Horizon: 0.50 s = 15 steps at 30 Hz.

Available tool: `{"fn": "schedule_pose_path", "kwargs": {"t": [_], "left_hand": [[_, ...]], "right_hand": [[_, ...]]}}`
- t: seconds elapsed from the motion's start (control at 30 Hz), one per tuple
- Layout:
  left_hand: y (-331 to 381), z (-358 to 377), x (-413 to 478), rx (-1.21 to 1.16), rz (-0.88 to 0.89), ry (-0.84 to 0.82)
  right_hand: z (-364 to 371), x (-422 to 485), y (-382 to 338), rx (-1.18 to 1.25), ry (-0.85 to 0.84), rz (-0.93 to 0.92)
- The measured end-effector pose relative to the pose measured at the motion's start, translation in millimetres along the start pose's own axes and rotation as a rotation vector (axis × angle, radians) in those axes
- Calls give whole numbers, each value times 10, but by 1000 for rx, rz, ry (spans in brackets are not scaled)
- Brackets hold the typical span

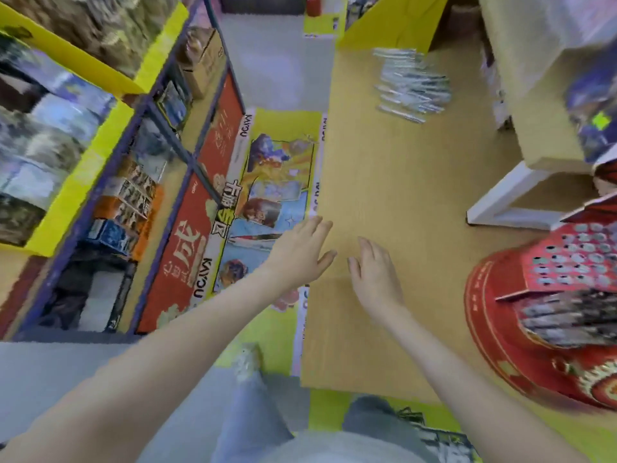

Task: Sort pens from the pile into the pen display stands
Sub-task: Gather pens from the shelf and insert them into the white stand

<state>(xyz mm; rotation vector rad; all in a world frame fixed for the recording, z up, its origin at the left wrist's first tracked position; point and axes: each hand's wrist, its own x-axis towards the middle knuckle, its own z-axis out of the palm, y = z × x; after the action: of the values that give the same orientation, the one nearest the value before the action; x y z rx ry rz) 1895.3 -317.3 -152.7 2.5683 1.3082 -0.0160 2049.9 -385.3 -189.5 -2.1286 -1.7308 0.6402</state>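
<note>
Since only the head view is on offer, all of this comes from it, and it's motion-blurred toward the edges. Left hand [300, 252] and right hand [374, 277] both reach out over the wooden table [394, 182], palms down, fingers straight and loosely spread, holding nothing. I can't tell whether the fingertips touch the surface or hover just above it. Left hand sits at the table's left edge, right hand just beside it, nearer the middle. Pile of pens [412, 85] lies at the far end of the table, well apart from both hands: a loose silvery heap, roughly parallel, too blurred to count. Red pen display stand [490, 329] stands at the near right corner, its perforated top panel [574, 262] tilted toward the person, presumably so the holes are easy to see and hit. A row of dark pens [567, 317] lies in a lower tier. My read: hands are empty because the reach to the pile is the step in hand, so sorting is partly done at best. Next move needs a longer reach forward and right, then a pinch on one pen without dragging its neighbours. Risk: round barrels roll, heap scatters. Store shelves [100, 182] with boxed goods sit left, a white frame [494, 208] far right; neither is in play.
</note>
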Motion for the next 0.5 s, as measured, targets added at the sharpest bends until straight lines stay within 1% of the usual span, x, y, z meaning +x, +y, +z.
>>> {"fn": "schedule_pose_path", "kwargs": {"t": [0.17,0.23,0.37,0.5], "left_hand": [[-839,-338,319,27,163,-62],[-1105,-414,515,50,216,-81],[-1358,-529,956,79,320,-95],[-1445,-554,1445,91,406,-143]], "right_hand": [[281,435,-443,7,98,314],[353,568,-574,23,132,412],[459,806,-708,7,150,553],[503,1109,-662,7,176,678]]}}
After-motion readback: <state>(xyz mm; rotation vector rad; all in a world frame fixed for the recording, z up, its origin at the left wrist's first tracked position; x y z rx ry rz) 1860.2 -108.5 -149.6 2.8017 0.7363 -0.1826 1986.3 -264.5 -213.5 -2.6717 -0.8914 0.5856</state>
